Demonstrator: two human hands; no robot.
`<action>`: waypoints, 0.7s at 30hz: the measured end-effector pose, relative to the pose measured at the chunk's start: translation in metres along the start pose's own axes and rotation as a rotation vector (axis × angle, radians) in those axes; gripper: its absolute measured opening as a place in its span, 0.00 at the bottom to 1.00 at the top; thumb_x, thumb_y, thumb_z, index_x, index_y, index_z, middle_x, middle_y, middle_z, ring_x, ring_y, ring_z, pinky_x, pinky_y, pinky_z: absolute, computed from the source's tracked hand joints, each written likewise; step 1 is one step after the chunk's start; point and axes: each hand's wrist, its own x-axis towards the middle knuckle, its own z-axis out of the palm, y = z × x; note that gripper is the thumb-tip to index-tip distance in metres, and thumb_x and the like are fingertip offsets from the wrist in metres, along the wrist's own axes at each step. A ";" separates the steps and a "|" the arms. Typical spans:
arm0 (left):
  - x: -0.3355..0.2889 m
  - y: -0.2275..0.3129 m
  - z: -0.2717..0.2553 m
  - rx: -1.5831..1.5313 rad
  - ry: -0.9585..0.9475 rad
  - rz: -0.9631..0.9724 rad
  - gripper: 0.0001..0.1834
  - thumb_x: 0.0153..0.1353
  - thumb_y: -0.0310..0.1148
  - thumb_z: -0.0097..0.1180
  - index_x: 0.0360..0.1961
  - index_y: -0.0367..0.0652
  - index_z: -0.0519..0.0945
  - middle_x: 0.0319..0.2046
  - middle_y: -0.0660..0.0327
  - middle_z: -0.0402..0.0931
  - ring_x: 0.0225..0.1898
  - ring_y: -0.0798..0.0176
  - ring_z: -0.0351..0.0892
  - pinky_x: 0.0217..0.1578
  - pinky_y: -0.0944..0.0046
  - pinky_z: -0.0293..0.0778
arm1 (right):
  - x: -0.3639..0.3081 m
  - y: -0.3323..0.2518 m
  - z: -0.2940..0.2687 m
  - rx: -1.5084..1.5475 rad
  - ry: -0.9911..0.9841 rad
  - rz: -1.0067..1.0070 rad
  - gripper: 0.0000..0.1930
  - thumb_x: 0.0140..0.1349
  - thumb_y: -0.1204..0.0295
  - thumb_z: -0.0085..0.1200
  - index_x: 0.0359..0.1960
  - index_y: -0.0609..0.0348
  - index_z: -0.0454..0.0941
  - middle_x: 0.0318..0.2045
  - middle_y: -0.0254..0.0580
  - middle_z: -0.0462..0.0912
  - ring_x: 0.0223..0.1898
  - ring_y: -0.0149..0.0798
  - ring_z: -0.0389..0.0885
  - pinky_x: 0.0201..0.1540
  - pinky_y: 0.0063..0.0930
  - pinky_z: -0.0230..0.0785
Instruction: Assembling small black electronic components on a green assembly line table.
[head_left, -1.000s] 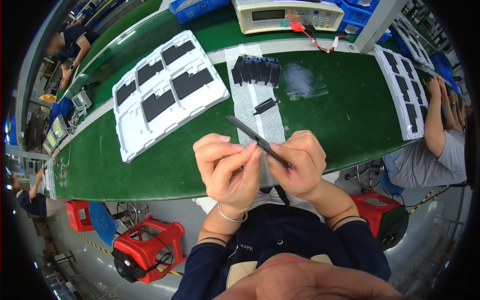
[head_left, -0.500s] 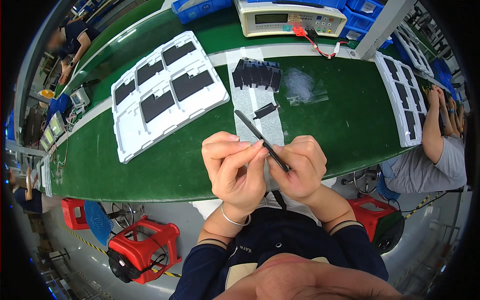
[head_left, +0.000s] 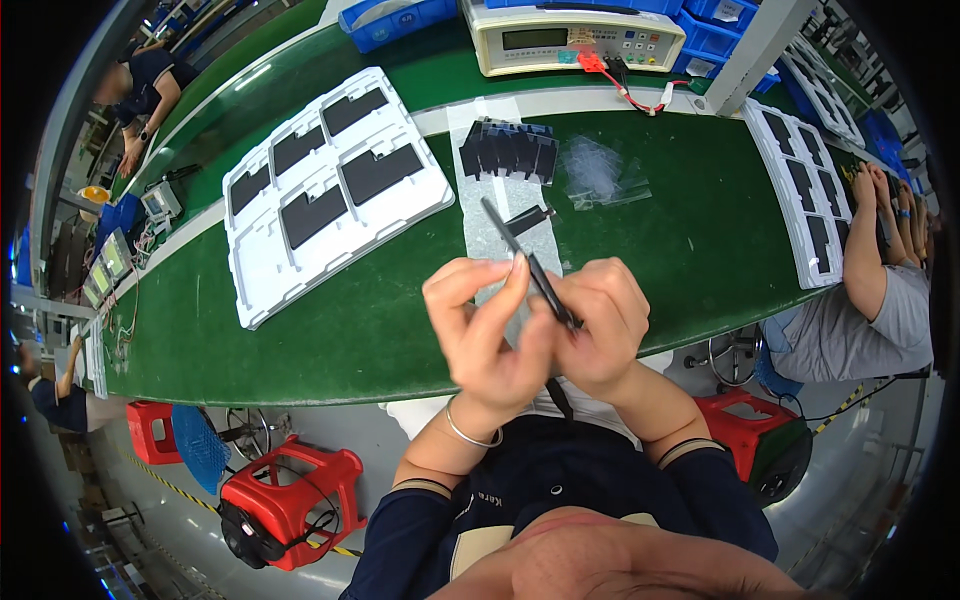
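Note:
A thin, flat black piece (head_left: 545,283), seen nearly edge-on and slanting, is held up over the near edge of the bench. My left hand (head_left: 485,335) pinches it about midway with thumb and forefinger; its lower fingers are smeared by motion. Closed round the lower right end is my right hand (head_left: 605,325). Just beyond the hands, a small black strip (head_left: 527,220) lies on a pale cloth runner (head_left: 480,235). Farther up the runner sits a row of black strips (head_left: 508,150), with clear plastic film pieces (head_left: 597,168) heaped to its right.
A white tray (head_left: 272,285) with several flat black pieces lies on the left of the green bench (head_left: 350,350); another white tray (head_left: 815,265) is at the right. At the back stand a tester (head_left: 580,40) with red and black leads and blue bins (head_left: 710,38). Co-workers sit both sides.
My left hand has shifted right, closer to my right hand. The black piece now stands steeper, its upper end moved slightly right. My right hand has barely moved.

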 end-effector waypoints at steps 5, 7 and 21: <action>-0.001 0.020 -0.001 0.184 -0.216 -0.008 0.42 0.46 0.56 0.60 0.53 0.30 0.69 0.50 0.46 0.61 0.50 0.48 0.57 0.50 0.51 0.56 | 0.001 0.010 0.005 -0.063 0.027 0.013 0.13 0.38 0.79 0.64 0.29 0.62 0.77 0.21 0.36 0.73 0.18 0.36 0.69 0.18 0.25 0.60; 0.005 0.018 -0.014 0.266 -0.297 0.014 0.40 0.45 0.55 0.62 0.50 0.32 0.71 0.53 0.45 0.59 0.53 0.46 0.56 0.52 0.50 0.56 | 0.002 0.015 -0.006 0.110 -0.077 0.185 0.11 0.42 0.78 0.62 0.29 0.64 0.76 0.21 0.39 0.73 0.22 0.36 0.69 0.23 0.25 0.61; -0.021 -0.005 -0.032 -1.085 -0.145 -0.679 0.34 0.54 0.22 0.55 0.61 0.33 0.54 0.45 0.44 0.73 0.49 0.55 0.73 0.52 0.58 0.66 | 0.007 0.013 -0.025 0.783 -0.278 0.608 0.11 0.50 0.75 0.60 0.35 0.61 0.73 0.27 0.31 0.74 0.30 0.23 0.68 0.35 0.19 0.58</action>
